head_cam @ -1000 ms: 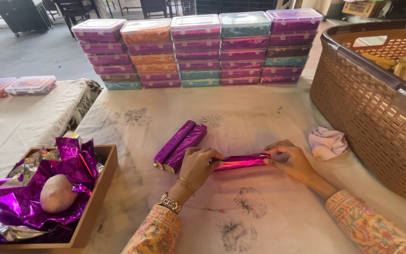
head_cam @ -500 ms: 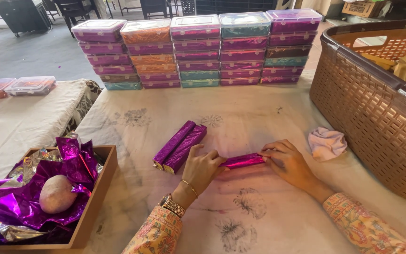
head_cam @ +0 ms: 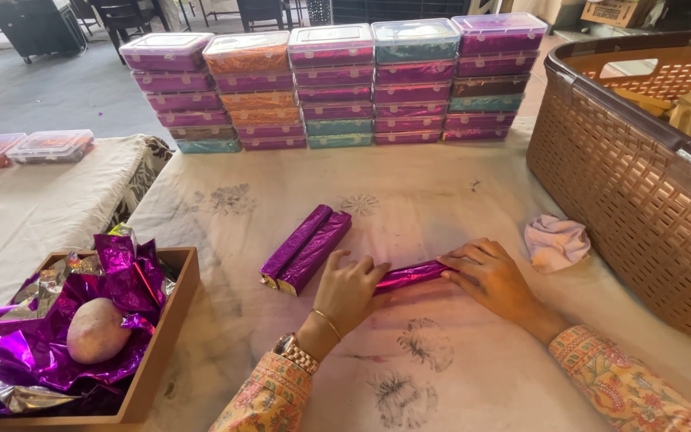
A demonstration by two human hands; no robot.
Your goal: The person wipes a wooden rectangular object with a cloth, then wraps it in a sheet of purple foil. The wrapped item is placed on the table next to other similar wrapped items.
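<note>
Head view: left hand (head_cam: pixel 351 290) and right hand (head_cam: pixel 491 278) clasp a purple foil roll (head_cam: pixel 409 276) beside two wrapped bars (head_cam: pixel 306 249).

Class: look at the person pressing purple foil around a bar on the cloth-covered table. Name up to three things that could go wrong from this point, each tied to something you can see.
1. Both hands, left hand and right hand, press the foil-wrapped bar; the thin foil might tear or crease.
2. The two finished bars lie close beside the left hand, so a sideways move could knock them.
3. The crumpled cloth sits near the right hand and could get caught up.
</note>
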